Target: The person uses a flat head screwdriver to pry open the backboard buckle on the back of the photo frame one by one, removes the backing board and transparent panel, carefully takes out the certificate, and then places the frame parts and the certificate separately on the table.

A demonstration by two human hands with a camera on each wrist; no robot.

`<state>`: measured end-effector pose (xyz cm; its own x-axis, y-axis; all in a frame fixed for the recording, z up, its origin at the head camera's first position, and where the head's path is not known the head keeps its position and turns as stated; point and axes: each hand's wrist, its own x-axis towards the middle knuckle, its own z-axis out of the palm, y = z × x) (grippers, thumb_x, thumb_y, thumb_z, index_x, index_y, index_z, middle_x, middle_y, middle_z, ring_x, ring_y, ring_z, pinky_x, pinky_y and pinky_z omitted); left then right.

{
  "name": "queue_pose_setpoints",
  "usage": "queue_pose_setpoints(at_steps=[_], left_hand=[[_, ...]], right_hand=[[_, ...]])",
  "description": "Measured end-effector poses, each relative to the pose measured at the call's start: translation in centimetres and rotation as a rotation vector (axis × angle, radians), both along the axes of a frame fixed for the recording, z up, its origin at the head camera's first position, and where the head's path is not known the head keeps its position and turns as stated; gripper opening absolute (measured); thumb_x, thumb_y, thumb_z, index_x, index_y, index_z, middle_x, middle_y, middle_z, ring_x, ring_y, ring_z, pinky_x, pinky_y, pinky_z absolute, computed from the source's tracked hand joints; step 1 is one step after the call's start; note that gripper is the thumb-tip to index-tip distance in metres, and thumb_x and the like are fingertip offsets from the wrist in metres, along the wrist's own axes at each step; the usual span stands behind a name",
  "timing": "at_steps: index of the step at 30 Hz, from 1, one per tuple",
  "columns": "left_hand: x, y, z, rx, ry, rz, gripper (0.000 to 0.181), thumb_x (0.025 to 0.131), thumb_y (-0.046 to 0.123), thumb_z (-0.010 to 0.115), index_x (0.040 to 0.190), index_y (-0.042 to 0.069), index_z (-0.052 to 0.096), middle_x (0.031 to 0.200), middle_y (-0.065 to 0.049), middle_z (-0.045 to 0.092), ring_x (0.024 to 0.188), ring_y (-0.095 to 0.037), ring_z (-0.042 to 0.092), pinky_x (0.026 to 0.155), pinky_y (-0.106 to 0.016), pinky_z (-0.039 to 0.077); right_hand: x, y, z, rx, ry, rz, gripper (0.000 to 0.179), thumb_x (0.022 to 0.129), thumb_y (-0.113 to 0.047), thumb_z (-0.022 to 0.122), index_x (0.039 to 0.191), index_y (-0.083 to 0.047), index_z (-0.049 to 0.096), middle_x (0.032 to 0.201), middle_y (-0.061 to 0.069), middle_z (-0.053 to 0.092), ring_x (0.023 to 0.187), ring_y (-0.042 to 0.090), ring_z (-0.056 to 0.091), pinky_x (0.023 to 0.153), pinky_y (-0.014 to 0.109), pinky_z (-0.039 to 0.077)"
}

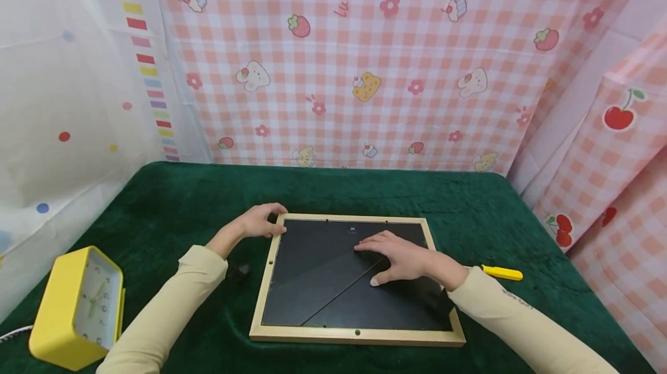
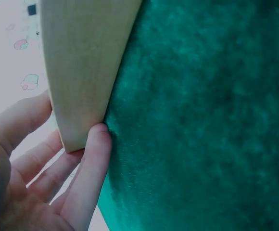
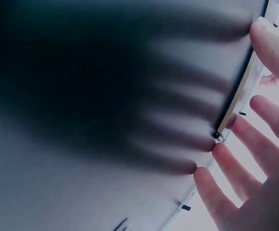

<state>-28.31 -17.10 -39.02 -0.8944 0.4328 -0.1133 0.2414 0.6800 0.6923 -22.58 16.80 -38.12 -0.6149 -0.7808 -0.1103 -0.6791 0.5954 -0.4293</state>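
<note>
A picture frame [image 1: 302, 336] of pale wood lies back side up, its black backing board [image 1: 307, 270] showing, with a thin diagonal line across it. My left hand [image 1: 257, 222] grips the far left corner, thumb over the inner edge. In the left wrist view its fingers close around the corner of the wooden rim [image 2: 84, 67]. Over the right half of the board, my right hand [image 1: 401, 255] is spread, thumb near the diagonal line. The right wrist view has these fingers [image 3: 238, 168] apart and fairly straight, fingertips at the dark surface.
A yellow alarm clock [image 1: 57, 304] stands at the left with a white cord. A small black object [image 1: 239, 271] lies beside the left sleeve. Past the right forearm is a yellow-handled tool [image 1: 502, 272], partly hidden. Green cloth [image 1: 333, 191] covers the table; patterned curtains surround it.
</note>
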Motion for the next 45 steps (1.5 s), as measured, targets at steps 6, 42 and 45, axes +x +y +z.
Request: queue_pose_setpoints(at_steps=[6, 42, 45], left_hand=[[0.4, 0.0, 0.5, -0.082, 0.043, -0.018, 0.039, 0.08, 0.015, 0.065, 0.113, -0.001, 0.052, 0.104, -0.014, 0.05, 0.074, -0.019, 0.054, 0.066, -0.032, 0.045], [1.5, -0.6, 0.3, -0.072, 0.016, -0.123, 0.034, 0.08, 0.017, 0.065, 0.108, 0.003, 0.053, 0.103, -0.011, 0.05, 0.079, -0.019, 0.055, 0.069, -0.035, 0.045], [1.5, -0.7, 0.2, -0.065, 0.002, -0.13, 0.035, 0.081, 0.019, 0.065, 0.109, 0.003, 0.052, 0.104, -0.01, 0.051, 0.079, -0.019, 0.055, 0.068, -0.034, 0.045]], right_hand=[[0.0, -0.2, -0.1, -0.011, 0.019, 0.016, 0.063, 0.077, -0.036, 0.067, 0.13, -0.013, 0.043, 0.126, 0.001, 0.04, 0.114, 0.018, 0.032, 0.091, 0.041, 0.032], [0.4, -0.9, 0.4, 0.053, 0.006, 0.137, 0.057, 0.079, -0.038, 0.064, 0.128, -0.015, 0.045, 0.118, -0.003, 0.04, 0.107, 0.011, 0.036, 0.089, 0.032, 0.035], [0.5, -0.8, 0.4, 0.053, 0.029, 0.141, 0.055, 0.079, -0.037, 0.064, 0.127, -0.016, 0.048, 0.117, -0.003, 0.041, 0.107, 0.01, 0.038, 0.088, 0.031, 0.035]])
